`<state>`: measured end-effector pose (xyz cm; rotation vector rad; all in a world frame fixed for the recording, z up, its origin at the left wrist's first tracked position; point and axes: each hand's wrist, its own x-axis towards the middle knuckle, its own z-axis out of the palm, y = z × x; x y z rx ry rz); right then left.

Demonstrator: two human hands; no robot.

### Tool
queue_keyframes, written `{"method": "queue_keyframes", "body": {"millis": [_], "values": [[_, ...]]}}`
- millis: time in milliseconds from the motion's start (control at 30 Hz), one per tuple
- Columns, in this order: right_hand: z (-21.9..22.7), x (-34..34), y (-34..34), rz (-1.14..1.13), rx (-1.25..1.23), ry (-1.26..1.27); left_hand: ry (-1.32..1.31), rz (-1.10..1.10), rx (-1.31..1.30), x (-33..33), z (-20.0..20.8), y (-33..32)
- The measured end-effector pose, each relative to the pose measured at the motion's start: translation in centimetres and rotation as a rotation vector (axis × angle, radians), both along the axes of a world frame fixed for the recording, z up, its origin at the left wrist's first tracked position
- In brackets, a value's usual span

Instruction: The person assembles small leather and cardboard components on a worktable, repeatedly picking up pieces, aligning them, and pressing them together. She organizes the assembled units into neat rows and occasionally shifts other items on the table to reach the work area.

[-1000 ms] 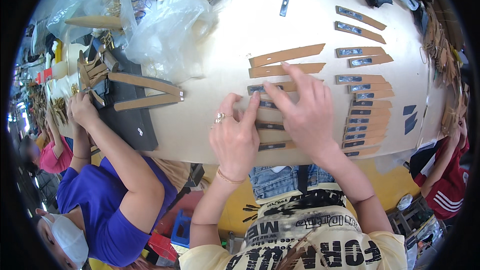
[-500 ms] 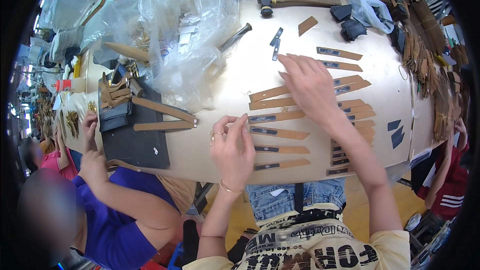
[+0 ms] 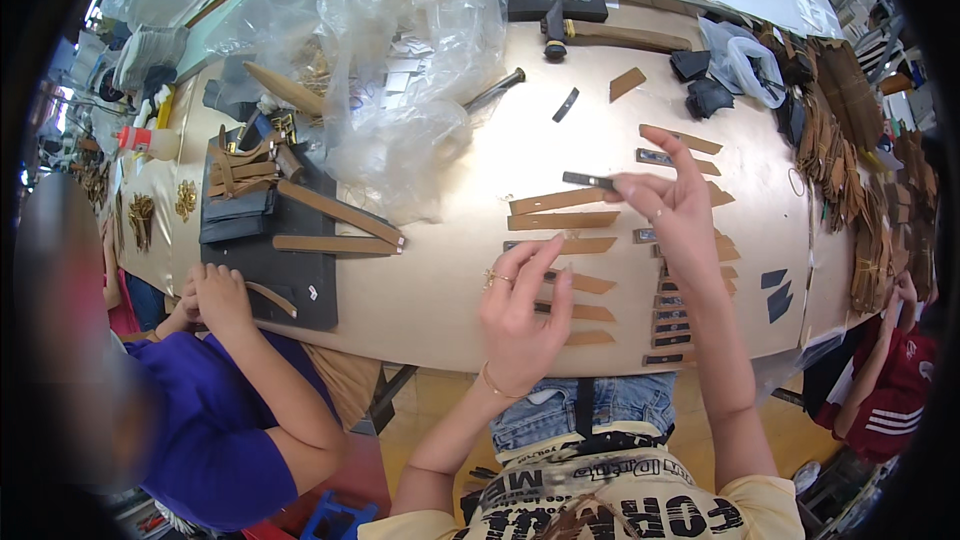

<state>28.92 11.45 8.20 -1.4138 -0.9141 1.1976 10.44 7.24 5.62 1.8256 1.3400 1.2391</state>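
Note:
My right hand (image 3: 675, 215) pinches a small dark strip (image 3: 585, 180) between thumb and finger, its index finger raised. The strip is above the far end of a column of brown leather straps (image 3: 562, 221). My left hand (image 3: 525, 315) hovers over the nearer straps of this column, fingers loosely bent and apart, partly hiding them. Beyond my right hand, a second dark strip (image 3: 566, 104) lies on the table. To the right, another column of brown straps (image 3: 672, 315) carries dark strips at the left ends; my right hand and forearm cover part of it.
A hammer (image 3: 625, 34) and a brown leather piece (image 3: 627, 85) lie at the back. Clear plastic bags (image 3: 400, 140) and a black board (image 3: 310, 295) with straps are on the left. Bundled brown strips (image 3: 840, 140) line the right. A co-worker in purple (image 3: 230, 410) sits at left.
My right hand has picked up one of the two dark strips and drawn it nearer. My left hand has shifted right over the straps. The co-worker's hands have lowered to the board.

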Motion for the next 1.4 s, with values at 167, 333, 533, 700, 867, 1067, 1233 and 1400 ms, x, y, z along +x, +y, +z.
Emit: {"method": "queue_keyframes", "body": {"millis": [167, 333, 533, 700, 867, 1067, 1233, 1400], "values": [[1.5, -1.7, -4.3, 0.063, 0.047, 0.016, 0.105, 0.007, 0.177, 1.7, 0.7, 0.3], [1.6, -3.1, -6.2, 0.131, 0.183, -0.209, 0.095, 0.023, 0.145, 1.3, 0.9, -0.4], [1.7, -2.7, -6.5, 0.262, 0.151, -0.235, 0.127, -0.024, 0.153, 0.7, 0.2, -0.1], [1.8, -2.8, -6.2, 0.276, 0.192, -0.310, 0.141, -0.077, 0.120, 0.7, 0.0, -0.1], [2.7, -3.2, -6.4, 0.241, 0.177, -0.238, 0.017, -0.056, 0.097, 0.1, 0.0, 0.2], [3.4, -3.2, -6.2, 0.197, 0.201, -0.429, 0.009, -0.049, 0.129, 0.2, 0.6, 0.1], [2.8, -3.1, -6.1, 0.184, 0.223, -0.464, -0.046, -0.112, 0.047, 1.1, 1.0, -0.5], [2.4, -2.6, -6.2, 0.211, 0.241, -0.505, -0.069, -0.123, -0.053, 1.3, 1.1, -0.6]]}}
